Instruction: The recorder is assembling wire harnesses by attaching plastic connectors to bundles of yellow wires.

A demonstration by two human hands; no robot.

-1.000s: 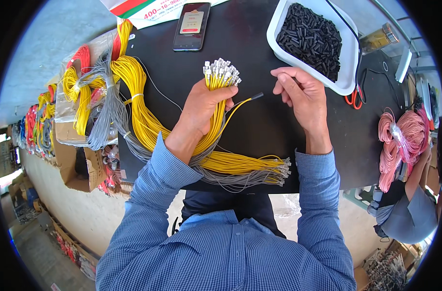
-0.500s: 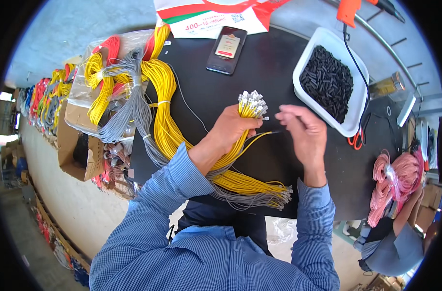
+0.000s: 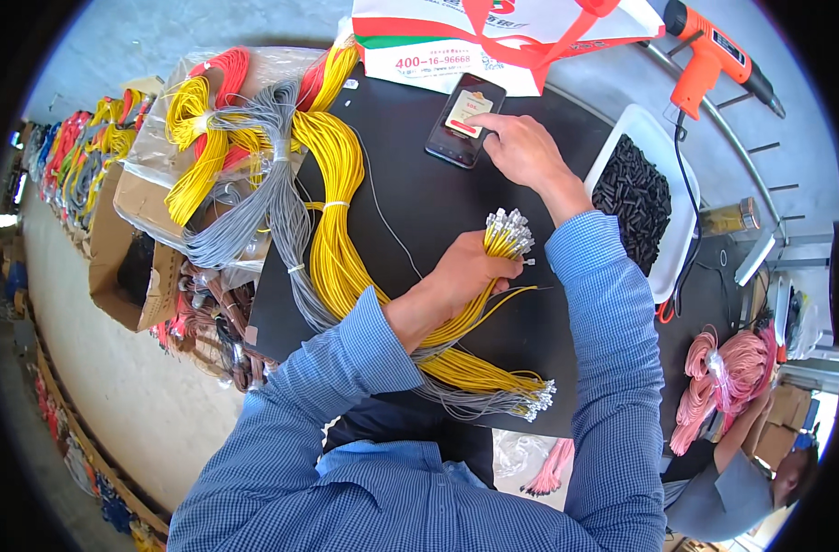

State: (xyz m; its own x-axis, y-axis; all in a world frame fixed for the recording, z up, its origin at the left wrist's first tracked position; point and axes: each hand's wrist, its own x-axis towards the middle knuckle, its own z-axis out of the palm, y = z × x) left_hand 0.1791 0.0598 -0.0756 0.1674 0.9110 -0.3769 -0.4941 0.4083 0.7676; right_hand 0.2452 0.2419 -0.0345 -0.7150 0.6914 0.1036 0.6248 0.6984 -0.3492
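Observation:
My left hand [image 3: 468, 276] is closed around the end of a bundle of yellow wires, whose white connectors [image 3: 509, 234] stick up out of the fist. Beyond it, my right hand [image 3: 528, 155] stretches its index finger to the screen of a black phone [image 3: 451, 150] lying on the dark table; the other fingers are loosely bent and hold nothing. The long yellow wires [image 3: 336, 244] run down the table under my left forearm, with grey wires [image 3: 295, 221] beside them. Their other connector ends [image 3: 539, 400] lie near the table's front edge.
At the right stands a white tub [image 3: 660, 129] of short black tubes, behind my right sleeve. An orange heat gun [image 3: 705, 78] rests by a metal rail. A printed bag [image 3: 419, 60], pink wire bundles [image 3: 728, 368], a cardboard box [image 3: 162, 294] and another person [image 3: 728, 492] surround the table.
My right hand has moved up and left from beside the connectors to the phone, its index finger now extended. My left hand keeps its hold on the yellow wires. The whole view has shifted.

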